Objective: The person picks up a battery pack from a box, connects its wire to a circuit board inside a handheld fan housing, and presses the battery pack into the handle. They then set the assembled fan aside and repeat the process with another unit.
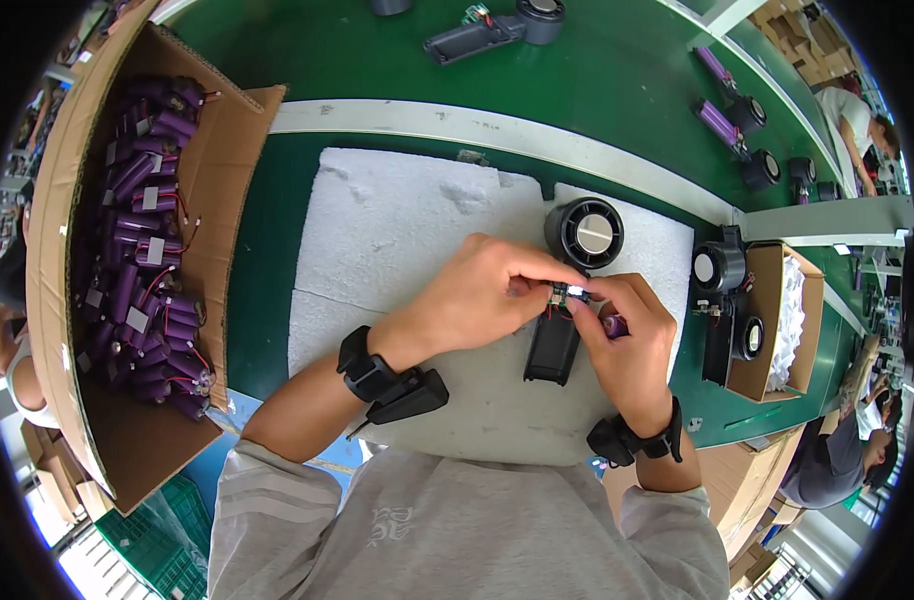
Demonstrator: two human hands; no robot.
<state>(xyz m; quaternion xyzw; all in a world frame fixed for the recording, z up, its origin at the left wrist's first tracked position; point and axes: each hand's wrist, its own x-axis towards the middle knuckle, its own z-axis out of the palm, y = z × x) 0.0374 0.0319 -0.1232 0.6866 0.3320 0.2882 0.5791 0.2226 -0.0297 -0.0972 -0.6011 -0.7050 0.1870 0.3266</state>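
Nearest the camera is the person's grey sweatshirt point(457, 530), both forearms rising from it, each with a black wrist strap. At the far left a cardboard box point(227, 190) stands open, packed with purple cylindrical battery cells point(142, 250) wired in red and black. To its right lies a white foam pad point(397, 240) on the green workbench point(617, 90). Over the pad the left hand point(477, 300) is closed in a pinch, thumb and forefinger pressed on a small circuit board point(560, 293), a tiny greenish piece with a bright spot on it. The right hand point(632, 345) meets it from the right, fingertips pressed to the same board, while a purple battery cell point(615, 325) sits tucked in its curled fingers, only the end showing. The board sits just between the two sets of fingertips, right above the black fan housing point(567, 300). This housing has a round grilled head point(584, 232) at the far end and a flat black handle reaching toward the person, so its long axis runs near to far, leaning slightly right at the far end; its middle is hidden under the fingers. Further right, a small open carton point(777, 330) holds more black fan housings point(722, 300), and similar units with purple cells lie on the far bench point(727, 115).
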